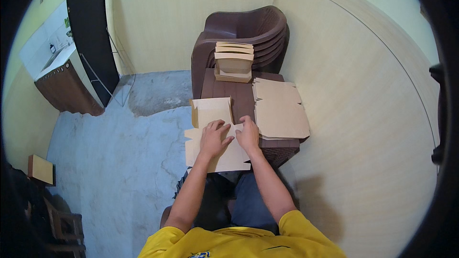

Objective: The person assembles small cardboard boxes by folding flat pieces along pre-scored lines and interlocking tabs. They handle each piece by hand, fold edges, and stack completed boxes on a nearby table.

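Cardboard box, side walls raised on its far half and its near half flat, lies before us at the near end of a brown table. Our left hand is over it, fingers loosely spread. Beyond stand folded boxes. Our right hand bends at its right edge; whether it grips, we cannot tell. Flat cardboard sheets lie stacked rightmost.
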Motion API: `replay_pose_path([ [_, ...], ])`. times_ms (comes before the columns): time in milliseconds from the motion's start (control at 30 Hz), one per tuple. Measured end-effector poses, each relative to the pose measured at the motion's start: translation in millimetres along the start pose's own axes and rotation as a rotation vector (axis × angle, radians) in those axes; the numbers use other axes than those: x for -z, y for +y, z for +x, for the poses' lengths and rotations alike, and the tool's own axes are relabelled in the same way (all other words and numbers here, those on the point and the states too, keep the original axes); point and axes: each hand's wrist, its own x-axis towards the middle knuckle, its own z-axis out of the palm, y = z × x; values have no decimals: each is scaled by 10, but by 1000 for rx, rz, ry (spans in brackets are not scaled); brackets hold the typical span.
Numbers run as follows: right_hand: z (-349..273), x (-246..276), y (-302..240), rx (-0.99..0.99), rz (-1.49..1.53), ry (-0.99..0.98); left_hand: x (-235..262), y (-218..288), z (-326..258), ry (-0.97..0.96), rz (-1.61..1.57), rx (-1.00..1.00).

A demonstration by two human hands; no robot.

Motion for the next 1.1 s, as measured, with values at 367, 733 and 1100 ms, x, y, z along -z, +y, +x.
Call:
replay_pose_path([
  [367, -380, -230, 64, 353, 38, 180, -41, -23, -1, -9, 50, 13],
  [733, -469, -260, 83, 179, 210, 81, -65, -173, 0, 59, -91, -107],
  [1100, -751, -174, -82, 197, -353, 75, -122, -4, 32, 129, 26, -57],
])
